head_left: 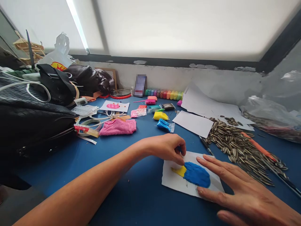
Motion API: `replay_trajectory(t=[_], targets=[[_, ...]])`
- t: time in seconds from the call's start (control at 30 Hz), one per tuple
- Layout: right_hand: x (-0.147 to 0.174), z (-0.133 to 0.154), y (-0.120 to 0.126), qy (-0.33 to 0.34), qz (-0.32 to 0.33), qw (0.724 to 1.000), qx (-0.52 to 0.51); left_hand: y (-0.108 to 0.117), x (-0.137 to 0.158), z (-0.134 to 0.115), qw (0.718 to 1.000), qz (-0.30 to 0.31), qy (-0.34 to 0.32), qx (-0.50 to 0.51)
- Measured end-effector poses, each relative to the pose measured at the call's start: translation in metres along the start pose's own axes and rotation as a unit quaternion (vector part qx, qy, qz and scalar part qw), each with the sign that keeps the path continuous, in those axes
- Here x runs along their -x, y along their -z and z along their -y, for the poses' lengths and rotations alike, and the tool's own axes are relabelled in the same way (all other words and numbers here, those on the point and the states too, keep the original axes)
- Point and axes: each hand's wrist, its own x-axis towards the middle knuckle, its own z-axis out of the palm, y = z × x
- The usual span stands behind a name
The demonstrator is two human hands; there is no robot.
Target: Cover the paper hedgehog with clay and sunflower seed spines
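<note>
A white sheet of paper (167,179) lies on the blue table, bearing a flattened oval of blue clay (197,174) with a pointed yellow clay patch (180,171) at its left end. Thin pencil lines show below the blue clay. My left hand (168,146) reaches in from the left, fingers curled, its fingertips down at the upper edge where blue and yellow meet. Whatever it may pinch is hidden. With fingers spread, my right hand (242,183) rests over the right side of the paper, fingertips close around the blue clay.
Sunflower seeds (231,139) are heaped at the right, with an orange-handled tool (258,147) across them. A black pen (207,146) lies behind the paper. Blue clay packet (164,124), yellow clay packet (161,115) and pink cloth (118,126) lie farther back. A black bag (35,122) stands left.
</note>
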Motion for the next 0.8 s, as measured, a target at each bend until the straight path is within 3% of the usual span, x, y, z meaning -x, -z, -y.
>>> replay_trajectory(t=[0.17,0.33,0.5,0.8], targets=[[-0.003,-0.001,0.002,0.012,0.018,0.999,0.039,0.004,0.003,-0.002,0.998,0.051,0.007,-0.045],[0.004,-0.002,0.001,0.005,0.034,0.999,0.034,0.003,0.005,-0.005,0.993,0.058,-0.008,-0.098],[0.011,-0.007,0.003,-0.042,0.047,0.996,0.060,0.003,0.005,-0.006,0.992,0.064,-0.008,-0.107],[0.013,-0.007,0.001,-0.034,0.050,0.996,0.070,0.004,0.006,-0.005,0.992,0.070,-0.011,-0.107]])
